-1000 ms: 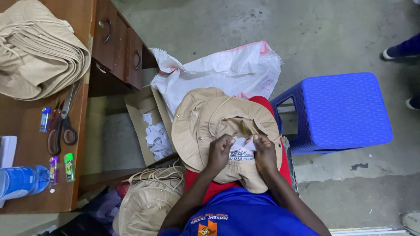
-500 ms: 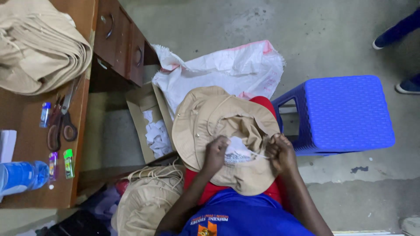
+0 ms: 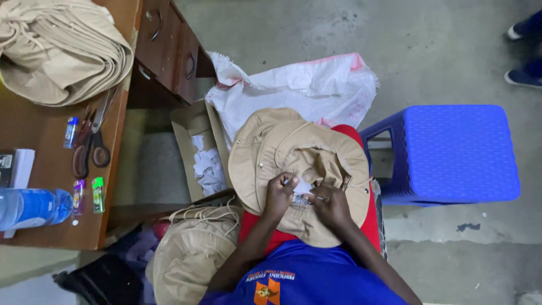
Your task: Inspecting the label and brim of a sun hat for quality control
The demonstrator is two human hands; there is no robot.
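1. I see the tan brimmed hat (image 3: 302, 169) lying crown-down and opening-up on the lap, directly under both sets of fingers. That keeps its inside facing up and steadies it while it is worked.
2. The left hand (image 3: 278, 195) reaches into the crown from the near-left brim. Its fingers are curled together and appear to pinch the edge of the white label (image 3: 302, 189) against the lining.
3. The right hand (image 3: 330, 206) meets it from the near-right. Its fingertips are bunched on the same label and seem to hold something thin, but I cannot tell what it is.
4. The two hands almost touch across the label, so it is held between them.
5. Edges: the brim runs all round the fingers; beyond the fingertips it overhangs the knees toward the white sack (image 3: 293, 90) on the floor.
6. Left of the fingers, just past the brim, an open cardboard box (image 3: 195, 149) holds white paper scraps. A second tan hat (image 3: 192, 254) lies near the left forearm.
7. Right of the fingers stands a blue plastic stool (image 3: 451, 152), just beside the brim, with bare concrete floor (image 3: 451, 254) nearer.
8. Further left, the wooden desk (image 3: 51, 226) carries scissors (image 3: 90, 147), a water bottle (image 3: 31, 208) and stacked tan hats (image 3: 62, 51), well apart from the fingers.
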